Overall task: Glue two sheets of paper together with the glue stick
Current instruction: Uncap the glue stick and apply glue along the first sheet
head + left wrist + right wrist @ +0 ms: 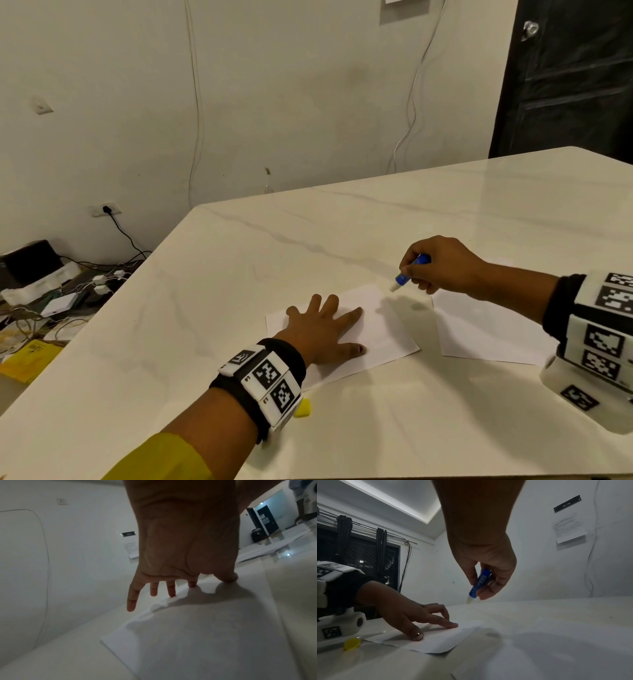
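A pale marble-look tabletop [376,222] fills the head view, its near and right edges cut off by the frame. Two white sheets lie flat on it, apart from each other. The left sheet [383,329] sits near the centre, its near-left part hidden under the left hand [325,329] and wrist. That hand lies spread on the paper, fingers straight and pressing down; in the left wrist view the fingertips [171,593] touch the sheet, though the little finger looks raised. The right sheet [486,329], at about 3 o'clock from the first, is partly covered by the right forearm and the wrist camera housing. The right hand [442,263] hovers at about 1 o'clock from the left sheet's far corner, fingers and thumb curled round a blue glue stick [409,270]. The stick tilts down, its pale tip uncapped and pointing toward that corner; whether the tip touches the paper cannot be told. A small yellow cap [303,408] lies at 6 o'clock from the left sheet, half hidden behind the left wrist band.
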`<state>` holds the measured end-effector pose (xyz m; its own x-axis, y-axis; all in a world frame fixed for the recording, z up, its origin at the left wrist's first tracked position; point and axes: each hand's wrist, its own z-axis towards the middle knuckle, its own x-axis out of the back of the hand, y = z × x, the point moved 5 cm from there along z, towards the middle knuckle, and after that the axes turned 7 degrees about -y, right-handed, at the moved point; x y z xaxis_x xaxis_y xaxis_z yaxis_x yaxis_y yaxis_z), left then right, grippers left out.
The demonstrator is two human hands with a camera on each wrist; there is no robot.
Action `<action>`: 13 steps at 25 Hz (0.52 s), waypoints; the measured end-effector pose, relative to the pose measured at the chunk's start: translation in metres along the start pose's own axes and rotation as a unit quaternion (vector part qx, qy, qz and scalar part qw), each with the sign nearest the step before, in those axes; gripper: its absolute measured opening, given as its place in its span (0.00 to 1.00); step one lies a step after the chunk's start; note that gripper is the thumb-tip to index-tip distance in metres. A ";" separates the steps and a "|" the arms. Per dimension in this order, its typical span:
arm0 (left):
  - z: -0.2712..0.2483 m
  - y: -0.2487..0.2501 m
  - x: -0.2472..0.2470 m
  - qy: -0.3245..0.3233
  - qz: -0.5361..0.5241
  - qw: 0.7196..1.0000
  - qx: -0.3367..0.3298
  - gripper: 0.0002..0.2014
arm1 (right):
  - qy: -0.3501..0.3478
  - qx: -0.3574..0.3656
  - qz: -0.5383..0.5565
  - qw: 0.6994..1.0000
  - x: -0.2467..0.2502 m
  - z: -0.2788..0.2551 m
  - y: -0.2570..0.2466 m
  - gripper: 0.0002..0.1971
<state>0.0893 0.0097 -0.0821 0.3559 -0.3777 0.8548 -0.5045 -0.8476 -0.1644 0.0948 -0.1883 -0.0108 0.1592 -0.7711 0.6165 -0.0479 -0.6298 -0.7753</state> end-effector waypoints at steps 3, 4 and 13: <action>0.005 -0.008 -0.010 -0.033 -0.030 0.999 0.031 0.40 | -0.005 -0.006 0.005 1.000 -0.006 0.000 0.007 0.04; 0.006 -0.011 -0.012 -0.042 -0.061 0.996 0.042 0.42 | -0.004 -0.010 0.008 1.000 -0.006 0.000 0.009 0.04; 0.012 -0.062 -0.003 0.085 -0.184 0.973 0.112 0.35 | -0.012 -0.034 0.035 0.999 -0.008 0.004 0.022 0.04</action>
<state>0.1293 0.0590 -0.0808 0.3343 0.0175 0.9423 -0.1773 -0.9808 0.0811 0.0963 -0.1959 -0.0335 0.1758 -0.8116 0.5572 -0.1270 -0.5799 -0.8047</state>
